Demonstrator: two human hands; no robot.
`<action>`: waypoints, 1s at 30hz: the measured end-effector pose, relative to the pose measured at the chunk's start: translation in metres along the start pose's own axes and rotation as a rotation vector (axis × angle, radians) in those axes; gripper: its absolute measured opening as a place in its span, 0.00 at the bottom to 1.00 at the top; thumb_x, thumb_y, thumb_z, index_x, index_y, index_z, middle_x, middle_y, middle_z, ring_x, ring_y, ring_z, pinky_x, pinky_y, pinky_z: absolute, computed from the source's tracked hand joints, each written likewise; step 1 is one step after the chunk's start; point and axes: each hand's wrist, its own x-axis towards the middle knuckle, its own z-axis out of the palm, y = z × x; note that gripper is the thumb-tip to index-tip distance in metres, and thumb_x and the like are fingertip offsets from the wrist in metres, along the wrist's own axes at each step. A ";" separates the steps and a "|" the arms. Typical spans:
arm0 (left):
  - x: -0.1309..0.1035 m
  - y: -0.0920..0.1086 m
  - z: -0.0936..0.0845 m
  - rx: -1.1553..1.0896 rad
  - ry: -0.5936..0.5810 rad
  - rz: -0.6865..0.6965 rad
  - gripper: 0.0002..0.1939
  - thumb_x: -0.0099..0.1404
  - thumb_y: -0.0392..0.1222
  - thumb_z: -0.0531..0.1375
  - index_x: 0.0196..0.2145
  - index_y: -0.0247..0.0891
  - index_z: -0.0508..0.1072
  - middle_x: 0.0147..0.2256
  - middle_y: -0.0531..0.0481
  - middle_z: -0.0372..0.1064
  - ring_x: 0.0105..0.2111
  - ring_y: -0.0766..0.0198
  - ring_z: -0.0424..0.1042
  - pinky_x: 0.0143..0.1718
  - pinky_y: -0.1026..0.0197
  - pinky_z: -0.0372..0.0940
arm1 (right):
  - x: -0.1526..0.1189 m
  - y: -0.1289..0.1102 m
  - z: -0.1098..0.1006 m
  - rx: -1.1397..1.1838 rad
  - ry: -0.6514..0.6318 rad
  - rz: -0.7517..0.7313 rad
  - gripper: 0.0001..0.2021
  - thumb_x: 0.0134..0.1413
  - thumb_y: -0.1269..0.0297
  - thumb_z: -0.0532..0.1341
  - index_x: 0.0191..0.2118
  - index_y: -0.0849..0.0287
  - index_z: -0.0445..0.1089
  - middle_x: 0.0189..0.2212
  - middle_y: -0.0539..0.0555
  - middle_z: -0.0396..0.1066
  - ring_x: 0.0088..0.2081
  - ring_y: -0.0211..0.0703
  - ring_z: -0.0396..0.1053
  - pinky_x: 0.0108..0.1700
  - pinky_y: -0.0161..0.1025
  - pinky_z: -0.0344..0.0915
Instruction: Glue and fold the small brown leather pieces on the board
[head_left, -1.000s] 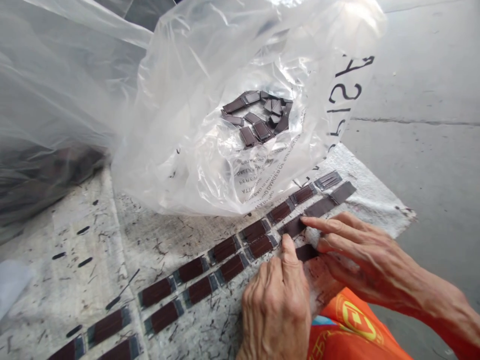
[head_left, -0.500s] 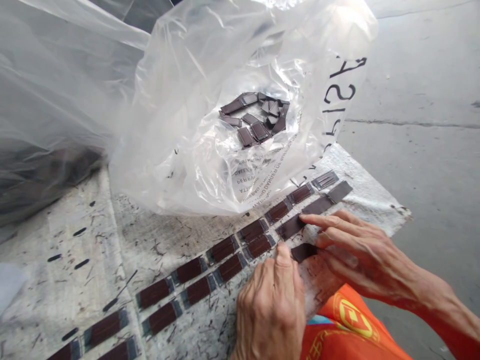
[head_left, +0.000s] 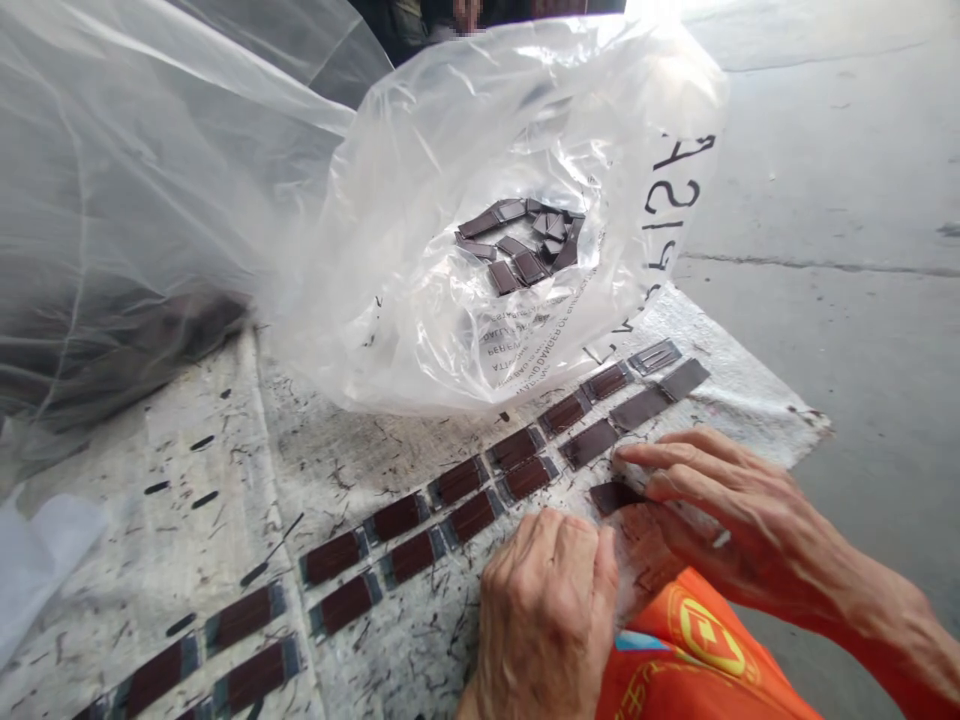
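Observation:
Two slanting rows of dark brown rectangular pieces (head_left: 345, 604) with clear edges lie on a stained white cloth (head_left: 420, 650). My right hand (head_left: 720, 490) holds a dark piece (head_left: 615, 497) by its end, just below the right part of the lower row. Beside it, my left hand (head_left: 547, 600) rests on the cloth below the rows, its fingers curled; what they hold, if anything, is hidden. Plain dark pieces (head_left: 589, 443) lie flat near my right fingertips.
A clear plastic bag (head_left: 405, 270) with printed letters stands open behind the rows, with several dark pieces (head_left: 529, 265) inside. More plastic sheeting (head_left: 150, 180) covers the left. Grey floor (head_left: 862, 300) shows at the right. Part of a person (head_left: 466, 14) appears at the top.
My left index finger has drawn back from the lower row and curled in. My right fingertips have come off the plain dark piece. The view has shifted slightly.

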 end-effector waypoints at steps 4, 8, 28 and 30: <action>-0.002 -0.003 -0.004 -0.014 -0.021 0.054 0.10 0.67 0.30 0.56 0.27 0.39 0.64 0.24 0.53 0.65 0.25 0.62 0.66 0.26 0.58 0.58 | -0.004 -0.008 -0.004 -0.008 0.129 0.059 0.08 0.57 0.75 0.58 0.40 0.57 0.64 0.44 0.56 0.76 0.44 0.43 0.72 0.45 0.41 0.68; -0.005 -0.005 -0.006 -0.068 -0.061 0.118 0.09 0.66 0.30 0.57 0.28 0.39 0.66 0.24 0.54 0.64 0.25 0.62 0.65 0.26 0.58 0.58 | -0.003 -0.020 -0.016 -0.028 0.233 0.210 0.07 0.57 0.73 0.58 0.39 0.54 0.66 0.37 0.52 0.78 0.37 0.41 0.75 0.40 0.37 0.69; -0.033 -0.022 -0.025 0.097 0.189 0.022 0.16 0.63 0.27 0.59 0.49 0.25 0.70 0.22 0.53 0.66 0.21 0.64 0.64 0.25 0.58 0.57 | 0.062 -0.050 0.007 0.240 -0.175 0.392 0.06 0.59 0.67 0.56 0.31 0.55 0.67 0.19 0.43 0.64 0.20 0.33 0.60 0.24 0.32 0.57; -0.033 -0.022 -0.024 0.138 0.181 -0.023 0.17 0.64 0.26 0.58 0.51 0.25 0.69 0.22 0.54 0.66 0.21 0.64 0.65 0.26 0.58 0.58 | 0.064 -0.050 0.008 0.221 -0.177 0.391 0.07 0.59 0.66 0.55 0.31 0.55 0.67 0.18 0.43 0.64 0.20 0.33 0.59 0.23 0.33 0.57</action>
